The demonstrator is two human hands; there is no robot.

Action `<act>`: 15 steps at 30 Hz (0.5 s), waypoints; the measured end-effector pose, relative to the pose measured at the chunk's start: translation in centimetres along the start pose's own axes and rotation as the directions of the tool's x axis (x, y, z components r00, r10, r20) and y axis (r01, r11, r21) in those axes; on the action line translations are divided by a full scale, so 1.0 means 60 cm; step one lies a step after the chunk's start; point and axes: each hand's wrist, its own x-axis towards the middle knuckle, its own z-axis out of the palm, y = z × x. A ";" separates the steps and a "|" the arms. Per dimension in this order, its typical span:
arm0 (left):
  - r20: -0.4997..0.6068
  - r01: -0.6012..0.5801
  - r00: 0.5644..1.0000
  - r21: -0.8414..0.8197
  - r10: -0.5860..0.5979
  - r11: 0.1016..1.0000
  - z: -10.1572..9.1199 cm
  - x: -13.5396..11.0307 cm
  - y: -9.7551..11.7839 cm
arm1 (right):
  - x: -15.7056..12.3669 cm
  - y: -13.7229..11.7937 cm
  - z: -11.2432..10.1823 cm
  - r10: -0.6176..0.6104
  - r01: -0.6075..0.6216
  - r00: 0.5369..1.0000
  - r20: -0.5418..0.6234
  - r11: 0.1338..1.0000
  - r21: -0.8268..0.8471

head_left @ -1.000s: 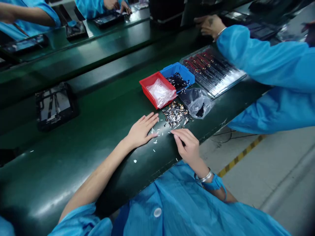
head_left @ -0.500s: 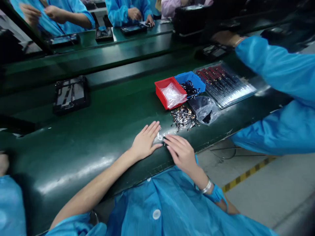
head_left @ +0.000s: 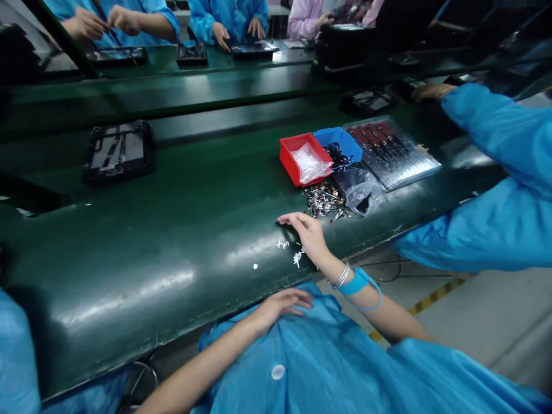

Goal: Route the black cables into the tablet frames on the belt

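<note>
My right hand (head_left: 309, 234) is held over the green bench top with its fingers stretched to the left, and nothing shows in it. Small white strips (head_left: 297, 257) lie scattered just below and beside that hand. Apart from them, to the left, is a single white scrap (head_left: 255, 266). Close to my blue smock at the bench's front edge is my left hand (head_left: 287, 303), its fingers extended and seemingly holding nothing. Beyond my right hand sits a heap of small metallic and black parts (head_left: 324, 199).
A red bin (head_left: 290, 163) with clear plastic bags adjoins a blue bin (head_left: 354, 152) of black parts. Beside them are a plastic bag (head_left: 357, 190) and a clear tray (head_left: 407, 169). An opened device (head_left: 118, 150) lies left. A co-worker's sleeve (head_left: 487, 123) reaches in at right.
My left hand has drawn back from the white strips to the bench's front edge. My right hand has shifted slightly up, and the strips lie more spread. The neighbour's arm at right has moved.
</note>
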 end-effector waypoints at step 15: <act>0.078 0.081 0.996 -0.723 -0.035 0.686 0.022 0.084 -0.008 | -0.002 -0.019 0.002 0.048 -0.076 0.905 0.423 0.996 0.049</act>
